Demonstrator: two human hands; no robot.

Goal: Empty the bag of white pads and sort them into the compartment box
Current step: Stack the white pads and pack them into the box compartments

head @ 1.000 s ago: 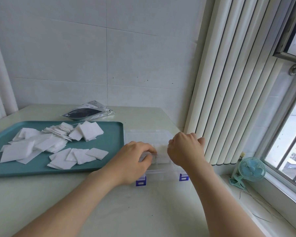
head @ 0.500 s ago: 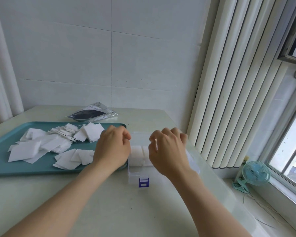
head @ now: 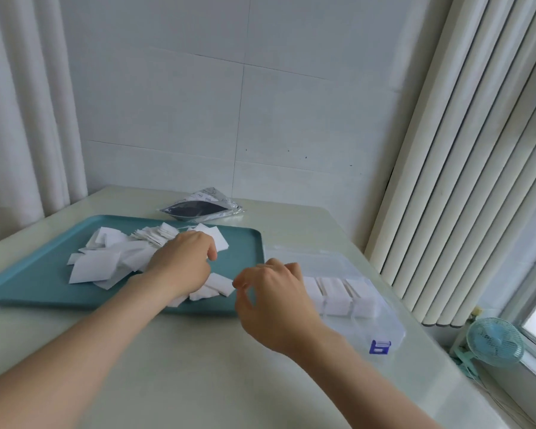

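Loose white pads [head: 106, 261] lie heaped on a teal tray [head: 28, 283]. My left hand [head: 183, 261] hovers over the pile's right part with its fingers bent downward, and I see nothing held in it. Just right of it, my right hand [head: 270, 292] hangs over the tray's right edge, fingers loosely curled and thumb tip close to a pad [head: 220, 281]. The clear compartment box [head: 384, 323] sits to the right with its lid [head: 307, 258] laid back. Three of its compartments hold stacked pads [head: 338, 294]. The flattened grey bag [head: 201, 207] lies behind the tray.
The pale table ends at a tiled wall behind. Vertical blinds [head: 464, 181] hang to the right, a curtain to the left. A small blue fan [head: 494, 342] stands on the sill beyond the table's right edge. The box carries a blue latch [head: 379, 347] at its front.
Both hands left the box and moved left to the tray. The box lid, under my hands a second ago, now lies open. My view has swung left.
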